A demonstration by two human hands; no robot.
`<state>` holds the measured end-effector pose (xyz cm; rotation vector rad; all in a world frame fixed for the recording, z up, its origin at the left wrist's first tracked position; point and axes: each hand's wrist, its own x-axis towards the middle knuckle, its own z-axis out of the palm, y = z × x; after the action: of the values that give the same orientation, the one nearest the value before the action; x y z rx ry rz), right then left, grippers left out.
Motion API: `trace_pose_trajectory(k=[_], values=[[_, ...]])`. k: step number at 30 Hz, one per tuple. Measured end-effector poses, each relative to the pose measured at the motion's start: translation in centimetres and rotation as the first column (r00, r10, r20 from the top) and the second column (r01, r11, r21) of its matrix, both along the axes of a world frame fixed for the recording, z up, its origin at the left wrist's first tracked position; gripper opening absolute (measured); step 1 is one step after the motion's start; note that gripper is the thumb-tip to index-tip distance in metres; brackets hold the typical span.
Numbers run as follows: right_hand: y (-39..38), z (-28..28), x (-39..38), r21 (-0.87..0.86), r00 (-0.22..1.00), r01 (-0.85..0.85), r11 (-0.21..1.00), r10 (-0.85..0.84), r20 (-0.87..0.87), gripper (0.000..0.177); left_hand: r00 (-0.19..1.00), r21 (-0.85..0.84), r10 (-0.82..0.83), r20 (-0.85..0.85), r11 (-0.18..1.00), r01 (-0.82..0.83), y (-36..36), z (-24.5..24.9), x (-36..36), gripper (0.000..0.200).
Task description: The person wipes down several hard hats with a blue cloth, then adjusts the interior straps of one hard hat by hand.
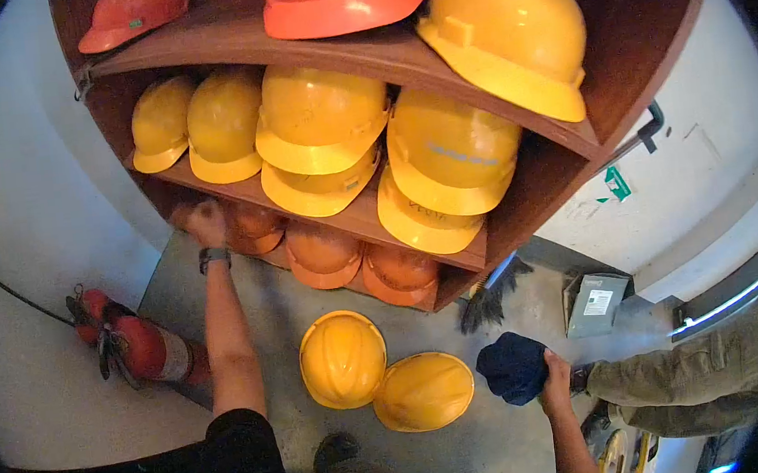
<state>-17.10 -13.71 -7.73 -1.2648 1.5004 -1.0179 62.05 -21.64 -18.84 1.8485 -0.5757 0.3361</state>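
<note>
My left hand [204, 224] reaches to the left end of the bottom shelf, its fingers curled in the shadow next to an orange hard hat [252, 229]; what they hold, if anything, is hidden. A watch [214, 255] is on that wrist. My right hand [555, 382] is closed on the edge of a dark blue cloth cap [510, 368], low over the floor. Left of the cap, two yellow hard hats lie side by side on the floor, one rounder hat [342, 358] and one tilted hat [423, 392].
The wooden shelf [563, 159] holds rows of yellow, red and orange hard hats. A fire extinguisher [154, 349] stands at the left wall. A brush [494, 294] and a grey box [597, 302] are right of the shelf. Another person's trouser legs [685, 382] extend in from the right.
</note>
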Motion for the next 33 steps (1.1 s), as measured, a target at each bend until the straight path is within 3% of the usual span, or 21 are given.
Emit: trace_pose_trajectory(k=[1, 3, 7, 9, 11, 12, 14, 15, 17, 19, 21, 22, 23, 24, 25, 26, 28, 29, 31, 32, 33], values=[[-0.1, 0.7, 0.0, -0.009, 1.0, 0.004, 1.0, -0.004, 0.003, 0.043, 0.997, -0.047, 0.026, -0.067, 0.998, -0.029, 0.4, 1.8, -0.4, 0.041], [0.1, 2.2, 0.2, -0.004, 0.997, -0.02, 1.0, 0.02, 0.08, 0.043, 0.939, -0.437, 0.196, -0.281, 0.845, -0.307, 1.6, 8.9, -2.4, 0.04], [0.3, 3.8, -0.6, -0.015, 0.998, -0.049, 0.999, 0.05, 0.029, 0.041, 0.929, -0.667, 0.24, -0.281, 0.647, -0.369, 1.5, 19.9, 1.2, 0.036], [0.7, 5.6, -0.4, -0.065, 0.995, 0.056, 0.996, -0.061, -0.075, 0.04, 0.934, -0.705, 0.327, -0.142, 0.629, -0.328, 0.4, 25.8, 3.3, 0.036], [0.5, 4.4, -2.4, -0.019, 0.997, 0.083, 0.996, -0.082, 0.011, 0.042, 0.941, -0.626, 0.339, -0.018, 0.729, -0.275, 0.4, 32.5, 2.3, 0.038], [1.0, 5.4, -2.4, -0.028, 0.985, 0.152, 0.988, -0.154, -0.075, 0.043, 0.941, -0.63, 0.338, -0.016, 0.727, -0.271, 0.1, 35.0, 2.7, 0.038], [1.5, 7.6, -2.3, -0.059, 0.963, 0.217, 0.974, -0.224, -0.153, 0.045, 0.98, -0.66, 0.17, 0.106, 0.749, -0.059, -1.1, 39.1, 4.2, 0.044], [2.0, 8.6, -2.3, -0.033, 0.95, 0.252, 0.967, -0.254, -0.179, 0.046, 0.98, -0.669, 0.169, 0.104, 0.741, -0.057, -1.9, 40.1, 6.3, 0.044], [2.6, 10.0, -2.1, -0.019, 0.935, 0.296, 0.955, -0.294, -0.196, 0.048, 0.993, -0.578, -0.014, -0.113, 0.815, -0.054, -2.6, 41.4, 12.6, 0.052], [3.3, 10.2, -2.0, -0.016, 0.926, 0.348, 0.937, -0.347, -0.146, 0.05, 0.996, -0.49, -0.043, -0.084, 0.872, -0.004, -2.1, 43.7, 13.2, 0.062], [2.8, 7.2, -5.0, -0.065, 0.931, 0.314, 0.947, -0.32, -0.177, 0.048, 0.931, -0.359, 0.123, -0.345, 0.899, -0.252, -2.4, 45.0, 13.2, 0.072], [3.0, 7.5, -4.4, -0.023, 0.951, 0.308, 0.951, -0.307, 0.029, 0.047, 0.885, -0.312, 0.273, -0.378, 0.862, -0.399, -3.5, 44.8, 14.7, 0.067], [3.3, 7.8, -3.8, 0.017, 0.928, 0.292, 0.956, -0.288, 0.236, 0.046, 0.886, -0.308, 0.271, -0.377, 0.865, -0.396, -3.8, 44.4, 15.7, 0.067], [3.4, 8.5, -3.0, 0.021, 0.927, 0.294, 0.955, -0.291, 0.238, 0.046, 0.917, -0.535, -0.071, -0.393, 0.828, -0.165, -3.9, 44.1, 17.0, 0.063], [3.5, 9.5, -2.2, 0.062, 0.899, 0.253, 0.966, -0.258, 0.353, 0.044, 0.857, -0.733, -0.401, -0.324, 0.679, 0.041, -3.8, 43.5, 18.5, 0.058], [3.5, 10.3, -1.4, 0.097, 0.854, 0.208, 0.973, -0.229, 0.466, 0.043, 0.857, -0.729, -0.401, -0.323, 0.683, 0.045, -3.9, 43.0, 20.9, 0.058], [3.2, 11.5, -0.1, 0.035, 0.87, 0.19, 0.981, -0.185, 0.457, 0.044, 0.68, -0.614, -0.572, -0.458, 0.757, 0.224, -4.2, 43.1, 23.4, 0.036], [3.2, 11.7, 0.1, -0.031, 0.887, 0.167, 0.986, -0.136, 0.441, 0.044, 0.679, -0.613, -0.575, -0.457, 0.757, 0.228, -4.5, 42.6, 22.7, 0.036], [2.8, 10.8, -0.7, -0.077, 0.917, 0.2, 0.977, -0.159, 0.366, 0.045, 0.698, -0.768, -0.696, -0.17, 0.537, 0.349, -3.9, 43.2, 15.0, 0.027], [2.9, 10.7, -1.3, -0.125, 0.942, 0.226, 0.966, -0.184, 0.282, 0.047, 0.696, -0.767, -0.698, -0.171, 0.538, 0.351, -4.1, 43.1, 14.1, 0.027], [3.1, 11.5, -1.2, -0.126, 0.941, 0.229, 0.965, -0.186, 0.282, 0.047, 0.688, -0.815, -0.72, -0.094, 0.452, 0.361, -4.3, 42.9, 13.5, 0.024]])
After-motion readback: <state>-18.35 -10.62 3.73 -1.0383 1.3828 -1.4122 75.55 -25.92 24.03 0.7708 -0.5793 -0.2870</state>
